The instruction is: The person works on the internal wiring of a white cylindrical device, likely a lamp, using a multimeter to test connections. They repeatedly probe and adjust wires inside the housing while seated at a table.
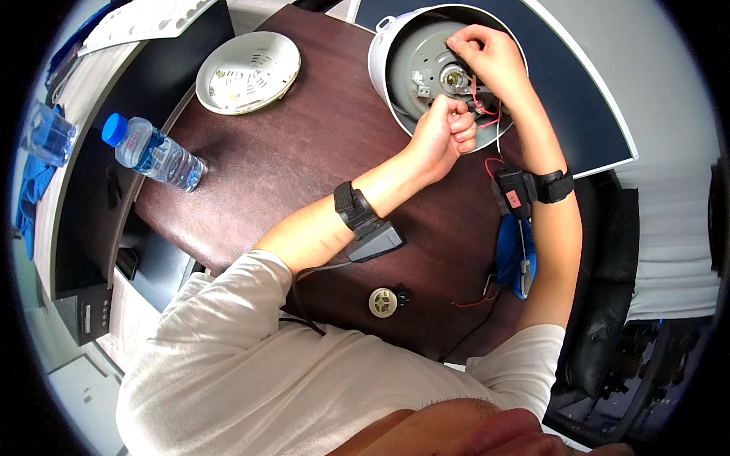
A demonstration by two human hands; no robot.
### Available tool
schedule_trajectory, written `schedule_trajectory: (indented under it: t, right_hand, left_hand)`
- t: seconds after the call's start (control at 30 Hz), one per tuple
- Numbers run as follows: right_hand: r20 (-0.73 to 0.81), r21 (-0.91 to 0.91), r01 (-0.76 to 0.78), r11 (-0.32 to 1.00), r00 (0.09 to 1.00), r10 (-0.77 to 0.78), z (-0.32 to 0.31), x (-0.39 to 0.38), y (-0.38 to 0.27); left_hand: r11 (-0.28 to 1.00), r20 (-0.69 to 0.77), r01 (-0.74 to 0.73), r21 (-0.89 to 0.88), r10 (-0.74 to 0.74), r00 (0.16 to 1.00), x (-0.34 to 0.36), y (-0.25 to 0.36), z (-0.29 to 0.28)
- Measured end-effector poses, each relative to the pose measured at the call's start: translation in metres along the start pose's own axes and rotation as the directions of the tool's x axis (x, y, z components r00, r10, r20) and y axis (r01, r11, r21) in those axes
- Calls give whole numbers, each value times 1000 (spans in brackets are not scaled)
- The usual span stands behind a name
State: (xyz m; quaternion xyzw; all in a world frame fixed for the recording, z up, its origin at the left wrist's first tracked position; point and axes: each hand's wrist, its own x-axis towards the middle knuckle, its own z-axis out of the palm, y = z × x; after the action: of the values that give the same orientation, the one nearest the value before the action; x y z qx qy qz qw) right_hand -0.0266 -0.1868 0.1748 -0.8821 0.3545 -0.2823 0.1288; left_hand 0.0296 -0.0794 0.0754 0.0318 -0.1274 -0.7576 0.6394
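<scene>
"What is seen nearest, at lower centre?"

"A small pale disc (pixel 382 302) is set on the brown tabletop (pixel 304 152), with a small black part (pixel 401 295) at its right side."

"And the hands?"

"The left hand (pixel 445 140) is held at the near rim of a round grey metal housing (pixel 411 64), its fingers curled in; whether anything is pinched cannot be told."

"The right hand?"

"The right hand (pixel 490 64) is held over the housing's right side, fingers bent together; what is pinched, if anything, cannot be told."

"Where is the housing placed?"

"Right of upper centre, its open side turned up; a round socket (pixel 453 78) and red wires (pixel 490 124) are seen inside."

"Anything else?"

"A blue-capped bottle (pixel 163 156) is seen at left, and a white slotted dish (pixel 247 72) is laid at upper left."
</scene>
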Motion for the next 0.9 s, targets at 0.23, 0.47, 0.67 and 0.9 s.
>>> schedule_trajectory:
  t: [0.23, 0.47, 0.67, 0.9]
  right_hand:
    - [69, 86, -73, 994, 995, 67, -1, 5, 3]
    - [94, 150, -74, 986, 994, 60, -4, 2, -3]
    - [62, 131, -4, 991, 998, -4, 0, 1, 1]
    - [81, 182, -111, 977, 992, 98, -1, 2, -9]
  left_hand:
    - [1000, 3, -14, 7, 14, 1000, 1, 0, -3]
    - [999, 6, -33, 19, 33, 999, 1, 0, -2]
    - [999, 2, -37, 35, 37, 999, 1, -1, -2]
    - [997, -13, -47, 67, 48, 999, 0, 0, -1]
